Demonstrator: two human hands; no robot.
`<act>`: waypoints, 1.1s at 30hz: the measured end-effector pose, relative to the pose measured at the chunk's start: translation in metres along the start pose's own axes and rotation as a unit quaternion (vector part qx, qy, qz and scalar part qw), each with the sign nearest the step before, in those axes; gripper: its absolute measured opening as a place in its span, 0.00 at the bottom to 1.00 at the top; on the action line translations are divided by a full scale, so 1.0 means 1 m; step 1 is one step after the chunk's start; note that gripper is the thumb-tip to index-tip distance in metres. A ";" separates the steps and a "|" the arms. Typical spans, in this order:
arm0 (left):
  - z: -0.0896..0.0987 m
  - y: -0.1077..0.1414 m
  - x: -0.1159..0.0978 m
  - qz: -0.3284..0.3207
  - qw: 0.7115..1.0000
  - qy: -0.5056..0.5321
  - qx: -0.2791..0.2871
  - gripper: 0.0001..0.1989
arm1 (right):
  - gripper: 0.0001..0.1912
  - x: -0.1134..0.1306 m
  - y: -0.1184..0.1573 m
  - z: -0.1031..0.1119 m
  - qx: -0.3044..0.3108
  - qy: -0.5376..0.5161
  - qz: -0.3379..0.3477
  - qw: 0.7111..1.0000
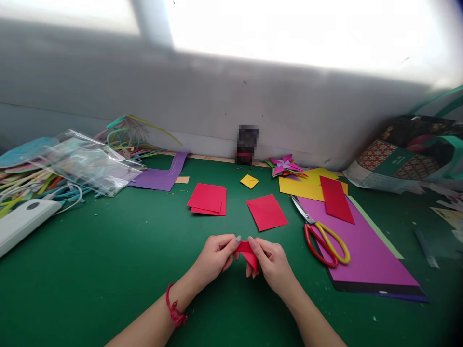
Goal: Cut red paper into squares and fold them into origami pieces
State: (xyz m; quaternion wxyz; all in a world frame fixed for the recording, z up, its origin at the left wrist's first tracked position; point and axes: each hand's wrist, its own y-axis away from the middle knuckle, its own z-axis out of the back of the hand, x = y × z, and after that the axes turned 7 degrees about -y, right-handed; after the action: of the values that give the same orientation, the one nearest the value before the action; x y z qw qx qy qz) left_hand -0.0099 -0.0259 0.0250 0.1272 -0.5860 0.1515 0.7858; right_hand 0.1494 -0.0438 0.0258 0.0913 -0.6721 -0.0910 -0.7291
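Observation:
Between both hands I hold a small folded piece of red paper (pixel 246 247) low over the table. My left hand (pixel 219 250) pinches its left edge, thumb on top. My right hand (pixel 269 258) grips the right side, and a red flap hangs down beneath its thumb. Part of the folded paper is hidden by my fingers. Just beyond lie a single red paper square (pixel 267 212) and a small stack of red squares (pixel 207 198). A small folded yellow paper (pixel 249 181) rests farther back.
Scissors (pixel 321 241) with red and yellow handles lie on purple sheets (pixel 365 255) at right. Behind them are yellow paper (pixel 300 188), a red strip (pixel 337 200) and pinwheel-like folded papers (pixel 285 165). Plastic bags (pixel 94 161), pipe cleaners and a white device (pixel 27 224) crowd the left.

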 end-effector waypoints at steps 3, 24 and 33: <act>0.000 -0.001 0.002 0.005 1.000 0.005 -0.013 0.21 | 0.20 -0.005 -0.002 -0.002 -0.003 -0.064 -0.030 0.997; 0.004 -0.007 0.007 0.057 0.994 0.072 -0.056 0.22 | 0.21 -0.007 -0.003 -0.010 0.010 -0.132 -0.087 0.987; 0.005 -0.008 0.006 0.050 0.995 0.053 -0.070 0.21 | 0.21 -0.011 -0.006 -0.012 0.008 -0.133 -0.101 0.986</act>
State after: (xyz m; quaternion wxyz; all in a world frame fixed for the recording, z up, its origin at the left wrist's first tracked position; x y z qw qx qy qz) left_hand -0.0128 -0.0168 0.0202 0.0384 -0.6259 0.1316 0.7678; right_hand 0.1369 -0.0411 0.0133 0.0099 -0.7497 -0.1758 -0.6379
